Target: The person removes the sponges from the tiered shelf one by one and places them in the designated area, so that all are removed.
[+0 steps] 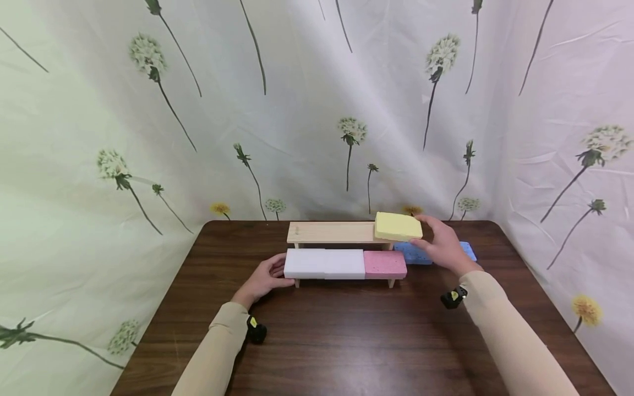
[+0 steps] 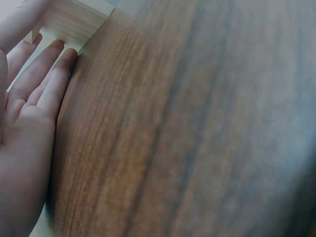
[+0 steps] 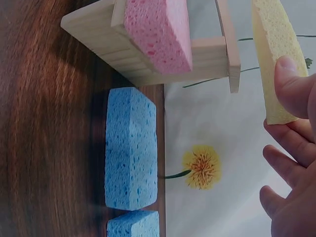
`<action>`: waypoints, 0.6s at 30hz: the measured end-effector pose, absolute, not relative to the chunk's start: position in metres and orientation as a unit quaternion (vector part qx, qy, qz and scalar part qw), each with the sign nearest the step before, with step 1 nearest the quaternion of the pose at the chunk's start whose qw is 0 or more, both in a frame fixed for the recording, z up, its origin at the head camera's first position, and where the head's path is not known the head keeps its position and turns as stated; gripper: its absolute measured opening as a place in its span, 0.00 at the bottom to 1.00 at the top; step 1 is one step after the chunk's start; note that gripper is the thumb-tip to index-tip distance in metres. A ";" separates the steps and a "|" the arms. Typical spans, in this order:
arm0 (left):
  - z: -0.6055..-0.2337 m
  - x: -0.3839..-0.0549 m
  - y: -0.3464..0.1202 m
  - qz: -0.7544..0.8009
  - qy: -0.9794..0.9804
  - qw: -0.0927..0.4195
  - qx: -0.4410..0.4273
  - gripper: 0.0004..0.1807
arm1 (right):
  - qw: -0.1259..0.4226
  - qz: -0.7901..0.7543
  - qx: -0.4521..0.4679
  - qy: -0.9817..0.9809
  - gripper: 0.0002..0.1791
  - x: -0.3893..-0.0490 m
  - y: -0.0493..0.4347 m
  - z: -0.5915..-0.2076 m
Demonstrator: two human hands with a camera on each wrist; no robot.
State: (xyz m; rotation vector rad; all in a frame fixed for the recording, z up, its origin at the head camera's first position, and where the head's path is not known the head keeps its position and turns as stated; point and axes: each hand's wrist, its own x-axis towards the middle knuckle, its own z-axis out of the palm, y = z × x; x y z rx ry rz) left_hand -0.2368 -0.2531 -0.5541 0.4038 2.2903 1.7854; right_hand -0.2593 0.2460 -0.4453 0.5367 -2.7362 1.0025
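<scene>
Over the right end of the upper shelf, you hold the yellow sponge by its right end. Thumb and index finger of your right hand pinch it; the remaining fingers are off it. Right-wrist view shows a gap between sponge and wood, so it reads as not yet set down.

Your left hand rests at the left end of the lower shelf, fingers mostly straight, grasping nothing. Whether it steadies the stand cannot be told.

Done, as far as shows: lower shelf carries a row of three, namely the left white sponge, the right white sponge and the pink sponge, side by side and touching. You appear to have that row full.

Remaining, by judgement: your upper shelf is bare left of the yellow sponge. Two pieces lie unplaced on the table, right of the stand: the first blue sponge and, close off its end, the second blue sponge. Tally: three on, one in your fingers, two waiting; roughly halfway.

Behind the table hangs a dandelion-print cloth.
</scene>
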 end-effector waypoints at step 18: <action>-0.557 -0.237 -0.253 0.613 0.771 0.106 0.138 0.45 | 0.091 0.347 0.172 -0.917 0.36 -0.253 0.270 -0.448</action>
